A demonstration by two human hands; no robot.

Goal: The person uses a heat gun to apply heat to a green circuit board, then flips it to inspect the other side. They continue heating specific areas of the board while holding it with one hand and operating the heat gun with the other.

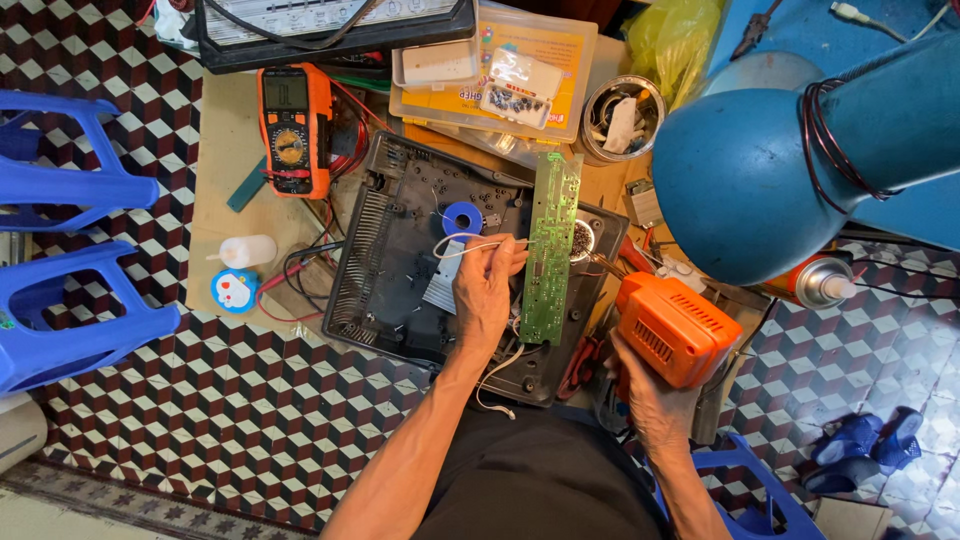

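Note:
My left hand [485, 290] pinches a thin strand of solder wire [462, 244] and rests on a black plastic appliance housing [385, 270], right beside a long green circuit board [551, 245] lying across it. A small blue solder spool [462, 217] sits on the housing above that hand. My right hand [640, 385] grips an orange soldering gun [672, 328], its metal tip [605, 266] pointing toward the board's right edge.
An orange multimeter [293, 128] with red and black leads lies at the back left. A clear parts box [500, 70], a metal tin [622, 118], a white bottle [245, 250], a spray can [820, 280] and a big blue lamp head [745, 180] surround the work. Blue stools [70, 300] stand left.

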